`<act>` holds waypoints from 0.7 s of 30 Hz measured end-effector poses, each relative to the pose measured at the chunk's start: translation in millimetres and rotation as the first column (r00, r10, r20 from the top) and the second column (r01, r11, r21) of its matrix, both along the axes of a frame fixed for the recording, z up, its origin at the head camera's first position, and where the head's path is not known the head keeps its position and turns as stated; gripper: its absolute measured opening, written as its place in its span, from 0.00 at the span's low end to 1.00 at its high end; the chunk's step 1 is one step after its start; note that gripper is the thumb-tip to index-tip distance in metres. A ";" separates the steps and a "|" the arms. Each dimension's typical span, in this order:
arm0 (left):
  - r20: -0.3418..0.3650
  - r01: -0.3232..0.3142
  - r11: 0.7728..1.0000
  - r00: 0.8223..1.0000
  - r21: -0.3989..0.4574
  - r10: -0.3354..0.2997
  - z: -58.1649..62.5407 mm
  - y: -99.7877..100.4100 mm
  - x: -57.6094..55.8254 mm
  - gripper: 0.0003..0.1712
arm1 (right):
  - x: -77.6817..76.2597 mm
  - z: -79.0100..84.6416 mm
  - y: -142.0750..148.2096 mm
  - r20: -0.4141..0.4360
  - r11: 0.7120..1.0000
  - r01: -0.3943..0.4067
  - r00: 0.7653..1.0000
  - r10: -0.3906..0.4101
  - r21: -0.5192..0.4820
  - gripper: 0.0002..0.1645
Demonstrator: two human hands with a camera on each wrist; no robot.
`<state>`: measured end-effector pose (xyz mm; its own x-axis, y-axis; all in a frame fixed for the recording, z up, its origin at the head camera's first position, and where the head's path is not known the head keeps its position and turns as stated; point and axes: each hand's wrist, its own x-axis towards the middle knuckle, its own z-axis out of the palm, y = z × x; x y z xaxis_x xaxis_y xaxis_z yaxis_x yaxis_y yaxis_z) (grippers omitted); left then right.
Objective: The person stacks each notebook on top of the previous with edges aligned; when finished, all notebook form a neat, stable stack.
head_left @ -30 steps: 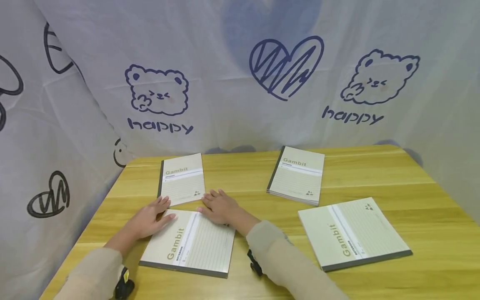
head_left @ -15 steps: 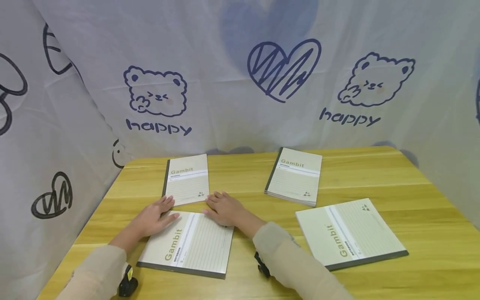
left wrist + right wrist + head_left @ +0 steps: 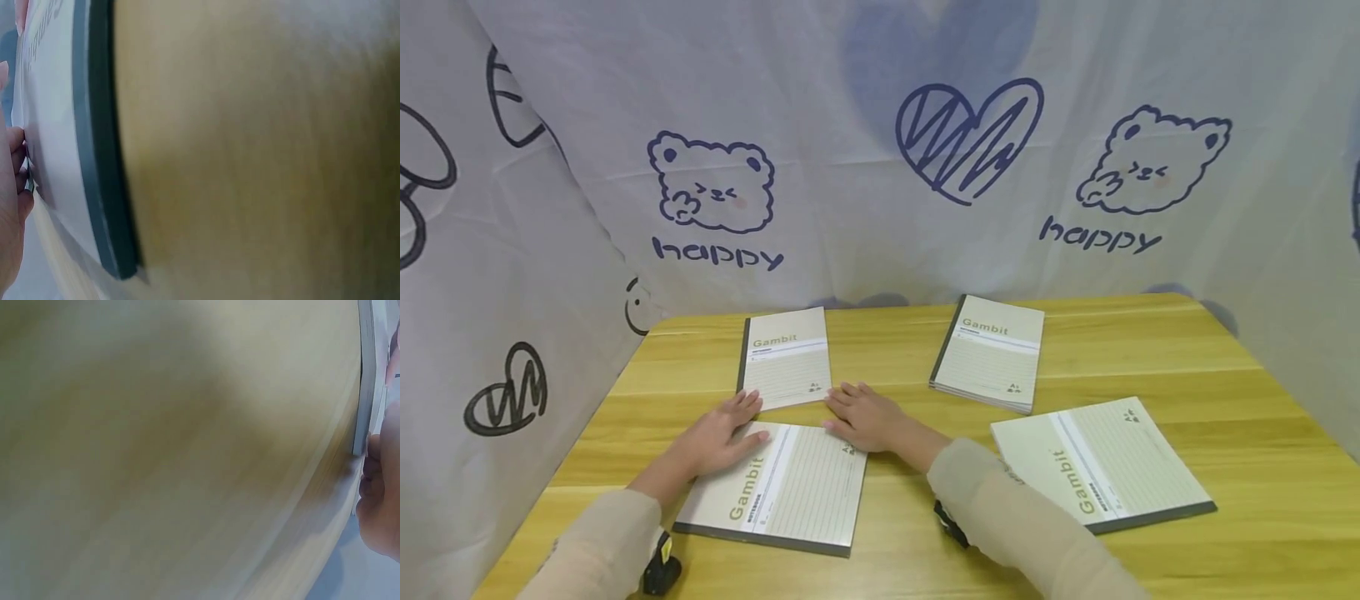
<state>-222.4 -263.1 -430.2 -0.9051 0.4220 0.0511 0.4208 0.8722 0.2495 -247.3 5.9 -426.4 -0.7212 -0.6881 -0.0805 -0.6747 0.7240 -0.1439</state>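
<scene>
In the head view a small cream notebook (image 3: pixel 790 358) with a dark spine lies at the back left of the table. My left hand (image 3: pixel 715 437) touches its near left corner with the fingertips, and my right hand (image 3: pixel 868 418) has its fingers at the near right corner. Below both hands lies a larger cream notebook (image 3: pixel 805 492), its dark spine towards me; the hands cover parts of its far edge. The left wrist view shows that spine (image 3: pixel 100 137) close up, with the left fingers at the left edge. In the right wrist view the right fingers are partly hidden.
A stack of small notebooks (image 3: pixel 988 354) lies at the back right of the wooden table (image 3: pixel 895 358). Another large notebook (image 3: pixel 1105 467) lies at the front right, its near left part behind my right sleeve (image 3: pixel 1030 517). A printed cloth (image 3: pixel 850 225) hangs behind the table.
The small notebook at the back left has slid to the right, and both hands have moved right with it. The large notebook below and those on the right lie as before.
</scene>
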 end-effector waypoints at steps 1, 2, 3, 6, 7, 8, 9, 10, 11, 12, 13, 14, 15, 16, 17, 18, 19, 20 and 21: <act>0.000 0.004 1.000 1.000 0.003 -0.004 -0.5 0.9 0.0 0.37 | 0.0 -0.2 1.7 0.000 1.000 0.000 1.000 0.000 0.001 0.33; -0.002 0.011 1.000 1.000 0.007 -0.011 -1.0 1.9 -0.1 0.37 | 0.1 -0.3 3.5 0.005 1.000 0.001 1.000 -0.001 -0.001 0.33; -0.003 0.016 1.000 1.000 0.012 -0.016 -1.4 3.1 -0.2 0.37 | 0.2 -0.5 5.2 0.008 1.000 0.002 1.000 -0.002 -0.002 0.33; -0.006 0.031 0.999 1.000 0.021 -0.031 -2.0 6.5 -0.6 0.37 | 0.5 -0.7 10.1 0.015 1.000 0.003 1.000 -0.002 -0.006 0.33; -0.001 0.030 0.999 1.000 0.023 -0.030 -1.9 7.7 -0.3 0.37 | 0.7 -0.7 11.6 0.018 1.000 0.002 1.000 -0.002 -0.008 0.33; 0.001 0.031 0.999 1.000 0.023 -0.031 -2.2 8.7 -0.2 0.37 | 1.0 -0.9 13.0 0.017 1.000 0.001 1.000 -0.001 -0.007 0.33; 0.005 0.029 0.999 1.000 0.021 -0.029 -2.5 9.5 -0.1 0.38 | 1.5 -0.5 14.5 0.017 1.000 0.000 1.000 0.001 -0.010 0.33; 0.006 0.028 0.999 1.000 0.020 -0.029 -2.6 10.4 0.0 0.38 | 1.9 -0.2 15.9 0.017 1.000 -0.001 1.000 0.001 -0.012 0.33; 0.007 0.029 0.999 1.000 0.017 -0.029 -2.8 11.2 0.0 0.38 | 2.2 -0.2 17.3 0.017 1.000 -0.001 1.000 0.001 -0.015 0.33; 0.008 0.031 0.999 0.999 0.013 -0.031 -2.9 12.1 0.1 0.38 | 2.7 0.1 18.8 0.019 1.000 0.000 1.000 0.000 -0.018 0.33; 0.008 0.034 0.999 0.999 0.012 -0.034 -3.0 12.9 0.1 0.38 | 3.2 0.4 20.4 0.019 1.000 0.000 1.000 0.000 -0.021 0.33; 0.003 0.041 0.999 0.999 0.007 -0.041 -3.5 13.5 -0.4 0.39 | 3.8 0.7 22.0 0.019 1.000 0.000 1.000 0.001 -0.024 0.33; -0.002 0.049 0.999 0.999 0.003 -0.049 -3.7 14.3 -0.6 0.39 | 4.3 1.1 23.7 0.021 1.000 0.001 1.000 0.000 -0.026 0.33; -0.007 0.060 0.998 0.998 0.000 -0.060 -3.8 15.0 -1.0 0.39 | 4.7 1.1 25.3 0.021 1.000 0.001 1.000 -0.001 -0.026 0.33; -0.010 0.068 0.998 0.998 -0.003 -0.068 -4.2 15.8 -1.2 0.39 | 5.0 1.2 27.1 0.022 1.000 0.000 1.000 0.000 -0.027 0.33; -0.014 0.077 0.997 0.997 -0.003 -0.077 -4.5 16.7 -1.3 0.39 | 5.6 1.5 28.9 0.023 1.000 -0.001 1.000 0.002 -0.027 0.33; -0.019 0.086 0.996 0.996 -0.005 -0.086 -4.9 17.5 -1.7 0.39 | 5.9 1.8 30.5 0.023 1.000 -0.002 1.000 0.003 -0.027 0.33; -0.024 0.096 0.995 0.995 -0.010 -0.097 -5.2 18.2 -1.9 0.39 | 6.4 2.1 32.1 0.026 1.000 -0.003 1.000 0.003 -0.028 0.33; -0.026 0.105 0.994 0.994 -0.011 -0.105 -5.4 19.0 -1.9 0.39 | 6.8 2.5 33.7 0.028 1.000 -0.003 1.000 0.004 -0.029 0.33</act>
